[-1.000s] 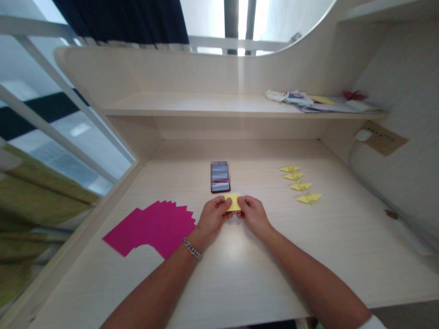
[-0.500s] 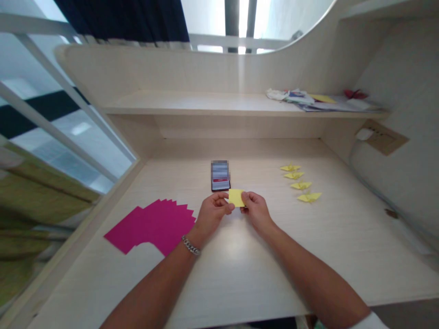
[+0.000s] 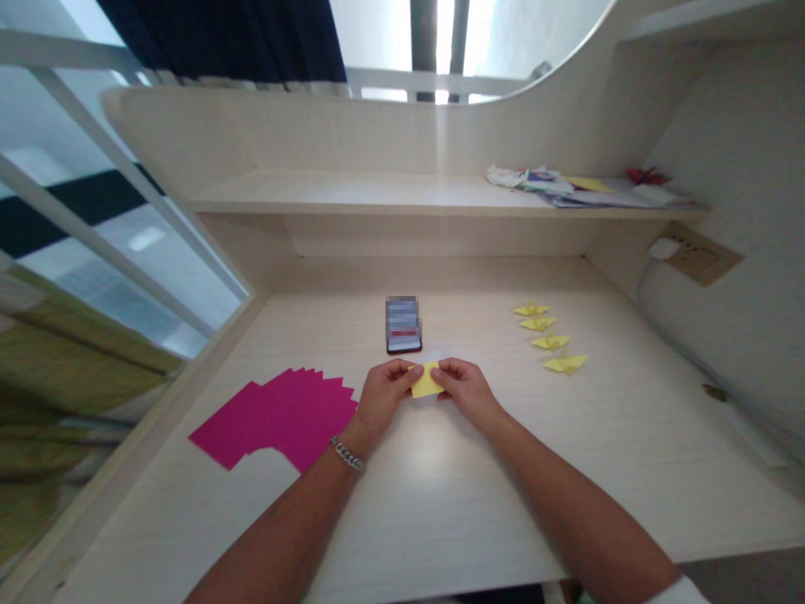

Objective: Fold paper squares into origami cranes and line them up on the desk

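A small yellow square of paper (image 3: pixel 426 382) is held between my two hands over the middle of the desk. My left hand (image 3: pixel 388 391) pinches its left edge, thumb on top. On the opposite edge, my right hand (image 3: pixel 466 387) grips with the thumb on the face and the fingers behind, partly hidden. Just beyond the hands lies a phone (image 3: pixel 403 325) with its screen lit and blurred. Several folded yellow paper figures (image 3: pixel 551 342) stand in a row to the right. Left of my hands, magenta paper sheets (image 3: pixel 283 411) are fanned out.
Behind the desk (image 3: pixel 428 520) runs a shelf (image 3: pixel 377 189) with papers (image 3: pixel 566 186) and a red folded piece (image 3: pixel 647 175) at its right. A plug (image 3: pixel 664 247) with a cable sits in the right wall socket. A metal rail frame (image 3: pixel 113 214) borders the left side.
The yellow paper has come slightly nearer to me and is tilted. My left thumb now lies on the paper's face, and both hands have drawn closer together.
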